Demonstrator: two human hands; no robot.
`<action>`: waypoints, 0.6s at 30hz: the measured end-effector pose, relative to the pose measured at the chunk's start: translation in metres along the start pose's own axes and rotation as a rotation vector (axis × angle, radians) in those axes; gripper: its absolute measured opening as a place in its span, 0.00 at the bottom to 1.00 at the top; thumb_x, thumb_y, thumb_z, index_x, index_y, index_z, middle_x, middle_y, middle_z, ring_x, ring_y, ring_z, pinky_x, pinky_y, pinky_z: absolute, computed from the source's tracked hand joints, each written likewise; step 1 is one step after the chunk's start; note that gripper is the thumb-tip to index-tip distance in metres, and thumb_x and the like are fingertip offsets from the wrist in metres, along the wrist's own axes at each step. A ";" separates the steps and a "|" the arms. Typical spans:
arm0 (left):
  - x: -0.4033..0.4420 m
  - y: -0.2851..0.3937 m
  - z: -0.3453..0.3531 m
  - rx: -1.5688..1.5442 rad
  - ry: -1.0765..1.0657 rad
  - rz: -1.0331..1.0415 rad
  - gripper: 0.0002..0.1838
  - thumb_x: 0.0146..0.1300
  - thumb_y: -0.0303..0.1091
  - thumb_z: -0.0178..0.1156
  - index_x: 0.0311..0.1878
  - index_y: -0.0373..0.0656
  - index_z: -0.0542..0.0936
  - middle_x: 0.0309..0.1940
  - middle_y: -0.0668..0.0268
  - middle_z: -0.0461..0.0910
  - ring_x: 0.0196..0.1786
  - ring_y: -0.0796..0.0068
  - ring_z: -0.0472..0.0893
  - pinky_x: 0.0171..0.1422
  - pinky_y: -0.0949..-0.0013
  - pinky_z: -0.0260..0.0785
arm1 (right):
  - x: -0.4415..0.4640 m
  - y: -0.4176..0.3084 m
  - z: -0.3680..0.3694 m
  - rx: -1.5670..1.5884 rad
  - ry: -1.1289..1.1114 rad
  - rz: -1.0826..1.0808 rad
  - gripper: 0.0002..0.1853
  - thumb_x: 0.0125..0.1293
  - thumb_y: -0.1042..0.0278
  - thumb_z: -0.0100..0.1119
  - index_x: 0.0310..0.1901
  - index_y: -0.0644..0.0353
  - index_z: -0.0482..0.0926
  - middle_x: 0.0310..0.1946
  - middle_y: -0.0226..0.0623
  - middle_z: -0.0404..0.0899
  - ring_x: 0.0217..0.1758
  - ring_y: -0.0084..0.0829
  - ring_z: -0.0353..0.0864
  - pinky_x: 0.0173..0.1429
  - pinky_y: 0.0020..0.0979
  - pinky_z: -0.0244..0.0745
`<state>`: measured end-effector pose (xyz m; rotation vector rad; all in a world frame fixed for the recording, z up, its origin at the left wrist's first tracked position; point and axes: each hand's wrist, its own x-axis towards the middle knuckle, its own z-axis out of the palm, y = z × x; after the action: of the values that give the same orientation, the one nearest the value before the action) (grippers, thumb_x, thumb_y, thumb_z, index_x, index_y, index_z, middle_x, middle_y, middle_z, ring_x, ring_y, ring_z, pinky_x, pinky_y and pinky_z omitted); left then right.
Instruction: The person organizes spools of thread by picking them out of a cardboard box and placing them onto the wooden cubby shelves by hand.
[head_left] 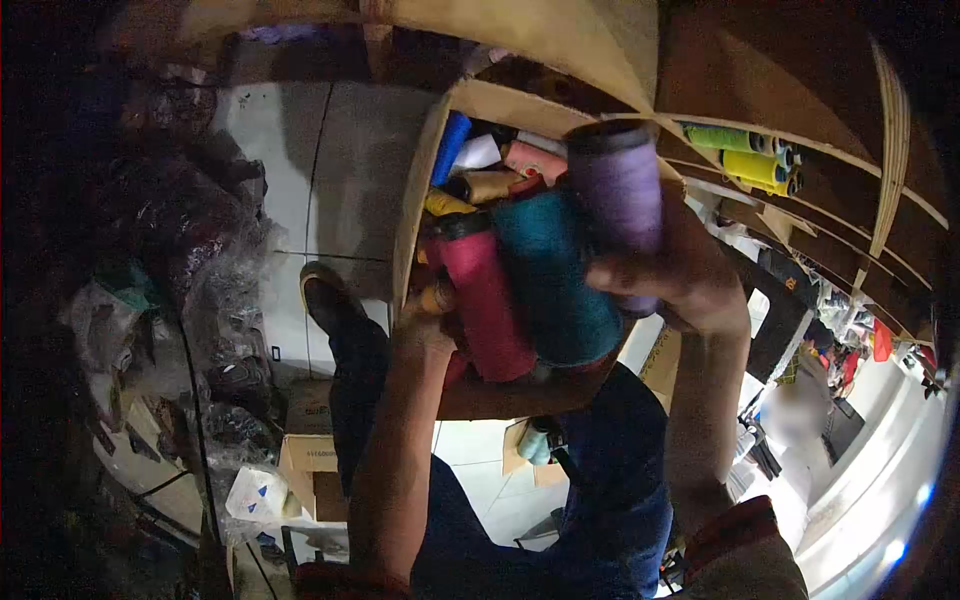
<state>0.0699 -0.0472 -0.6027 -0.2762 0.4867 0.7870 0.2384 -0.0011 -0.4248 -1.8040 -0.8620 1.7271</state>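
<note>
My right hand [700, 275] is closed around a purple thread cone [625, 195] with a dark end, held above an open box [418, 215]. My left hand [428, 315] is closed at the near left edge of this box, close to a pink thread cone [485, 300]; its fingertips are partly hidden. A teal thread cone [555, 280] lies between the pink and purple ones. Deeper in the box are a blue spool [452, 145], a white spool [477, 152], a salmon spool [535, 160] and a yellow one [447, 203].
Wooden shelves [790, 60] rise at the right, holding green spools [720, 137] and yellow spools [755, 170]. Clear plastic bags [220, 300] heap on the left floor beside a cardboard box [310, 450]. My legs are beneath the box. A blurred person [795, 420] is at the far right.
</note>
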 end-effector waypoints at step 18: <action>0.002 0.015 0.032 -0.036 -0.151 0.047 0.31 0.47 0.34 0.68 0.56 0.41 0.71 0.47 0.56 0.78 0.48 0.58 0.80 0.51 0.54 0.76 | -0.006 0.004 0.011 0.388 0.133 -0.023 0.30 0.52 0.68 0.70 0.56 0.65 0.69 0.47 0.38 0.77 0.51 0.32 0.75 0.59 0.34 0.67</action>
<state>0.0703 -0.0230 -0.5773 -0.2371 0.3386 0.8559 0.2276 -0.0090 -0.4249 -1.6164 -0.4521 1.6073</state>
